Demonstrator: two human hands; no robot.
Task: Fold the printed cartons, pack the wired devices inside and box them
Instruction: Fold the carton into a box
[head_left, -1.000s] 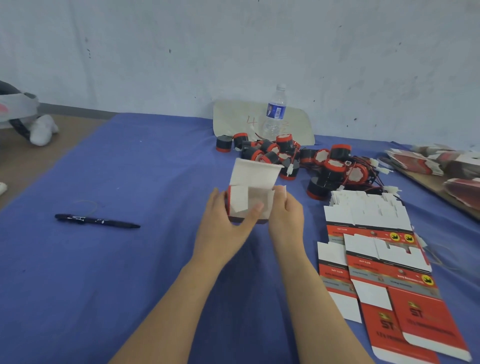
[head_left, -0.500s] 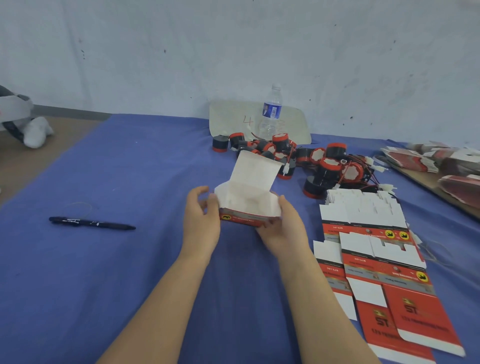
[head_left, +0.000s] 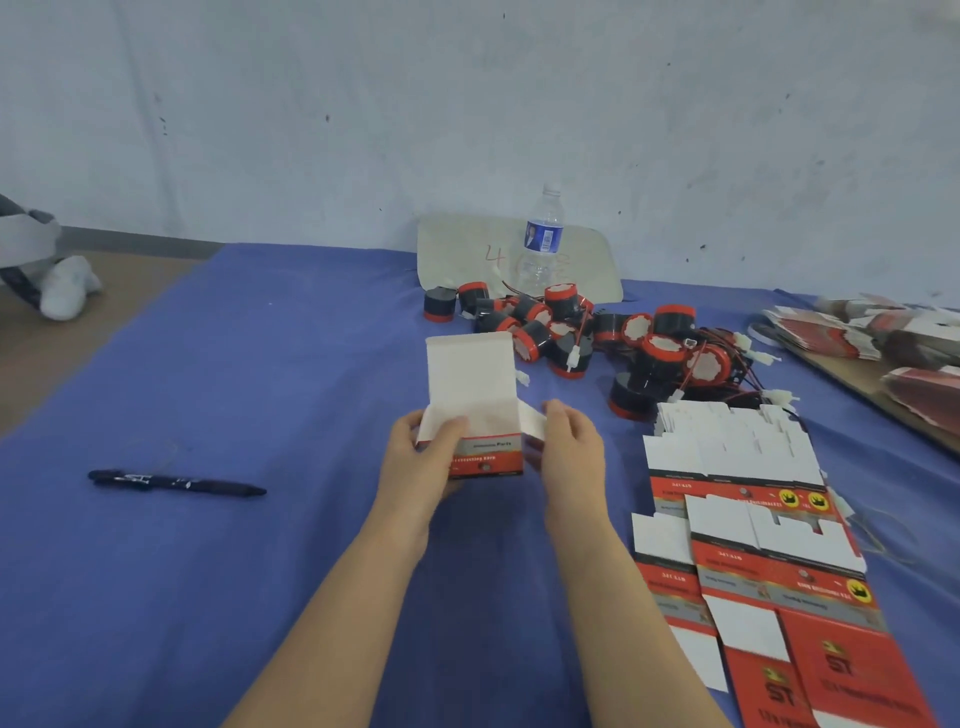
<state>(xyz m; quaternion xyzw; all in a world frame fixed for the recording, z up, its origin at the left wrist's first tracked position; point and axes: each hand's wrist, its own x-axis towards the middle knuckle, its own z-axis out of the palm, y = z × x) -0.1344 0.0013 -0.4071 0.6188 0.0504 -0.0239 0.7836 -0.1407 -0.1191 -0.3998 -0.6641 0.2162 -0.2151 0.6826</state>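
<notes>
A red and white printed carton (head_left: 480, 415) stands upright over the blue cloth, its white lid flap raised. My left hand (head_left: 422, 462) grips its left side, thumb across the front. My right hand (head_left: 569, 449) touches the white side flap on its right, fingers loosely curved. A pile of black and red wired devices (head_left: 597, 345) lies just behind the carton. Flat unfolded cartons (head_left: 748, 525) are stacked to the right of my right arm.
A black pen (head_left: 176, 483) lies on the blue cloth (head_left: 249, 571) to the left. A water bottle (head_left: 541, 241) stands by the wall in front of a pale board (head_left: 467, 254). More red cartons (head_left: 883, 338) sit on a brown board at far right.
The carton has been turned so its printed front faces me and stands upright. My left thumb moved onto its front, and my right hand shifted to the side flap.
</notes>
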